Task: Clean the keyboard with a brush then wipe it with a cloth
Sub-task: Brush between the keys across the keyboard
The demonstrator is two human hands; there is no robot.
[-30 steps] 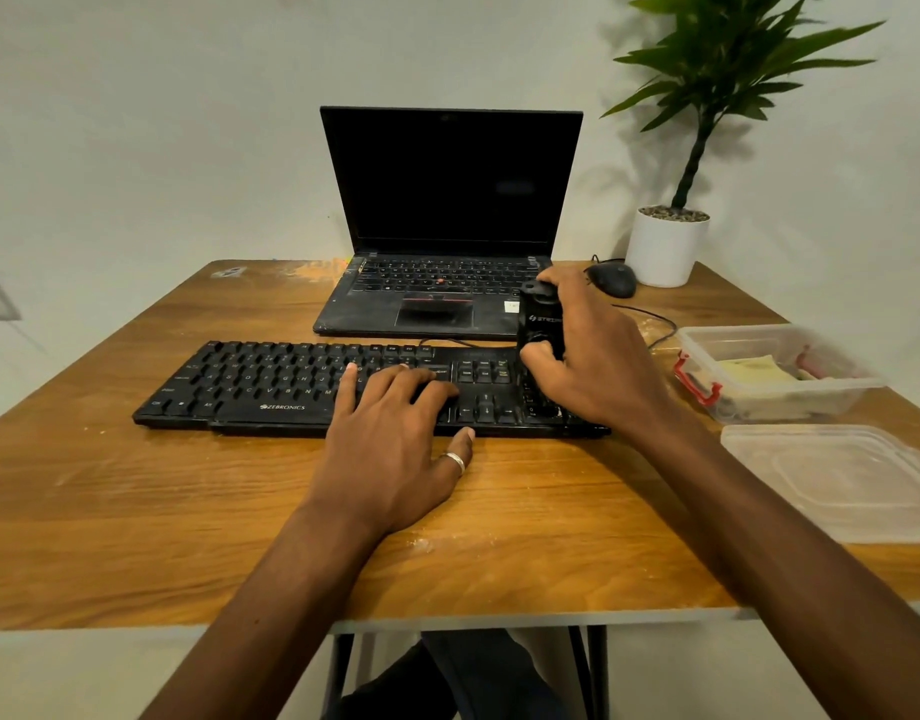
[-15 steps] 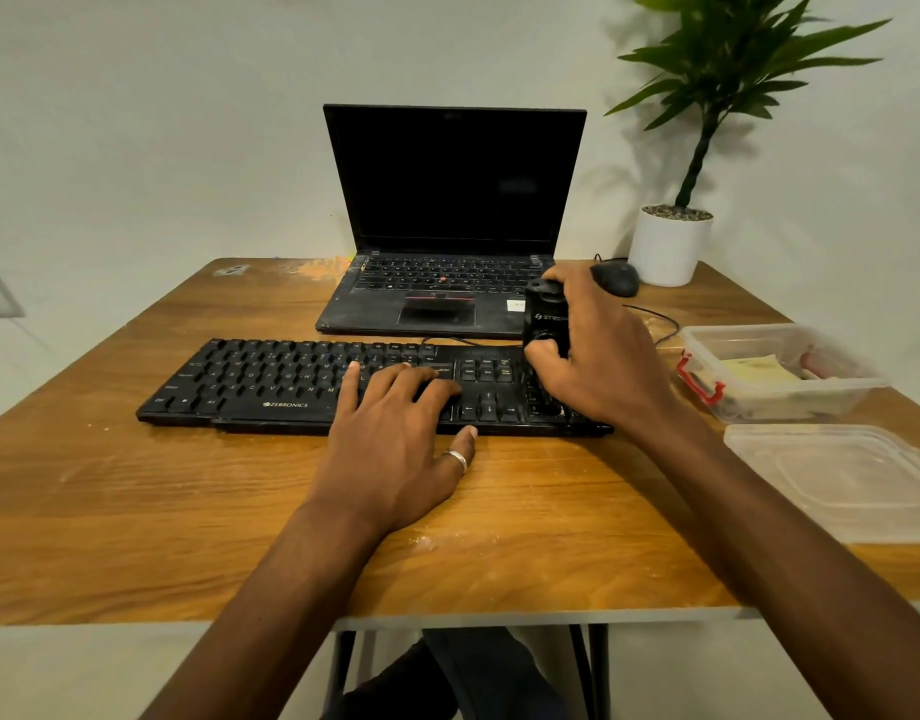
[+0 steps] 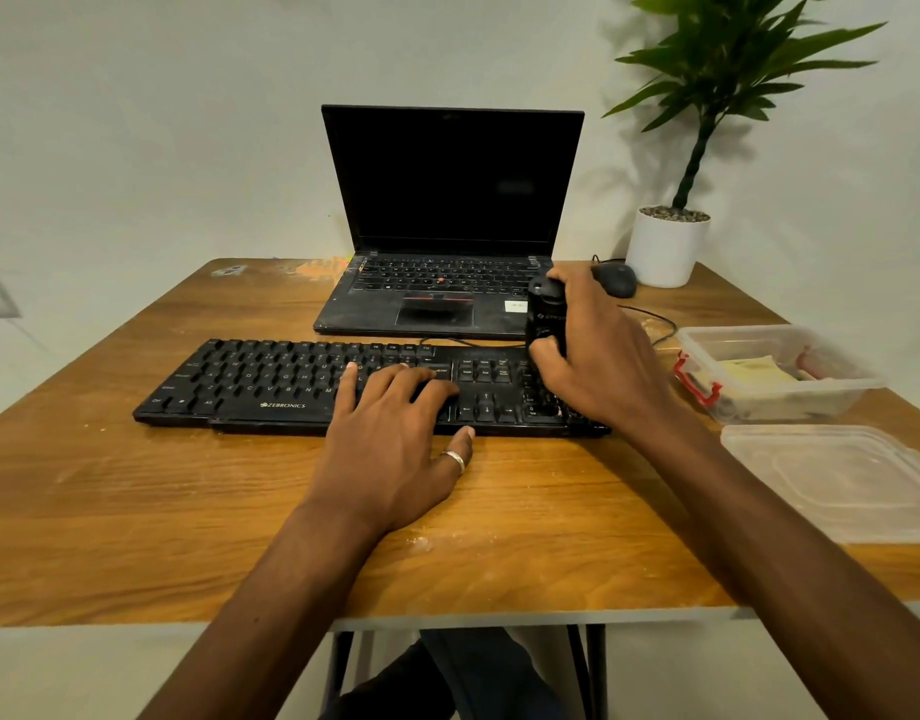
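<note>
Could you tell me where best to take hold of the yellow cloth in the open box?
Probably pinch the yellow cloth by its exposed top, from straight above: it lies low inside the clear box, whose walls block the sides; its lid is off.

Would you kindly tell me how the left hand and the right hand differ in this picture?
The left hand lies flat, fingers straight, on the keyboard; the right hand curls round a black brush. The left hand sits near the keyboard's middle, the right hand at its right end. The left hand's thumb bears a ring; none shows on the right hand. Both are at the keyboard.
</note>
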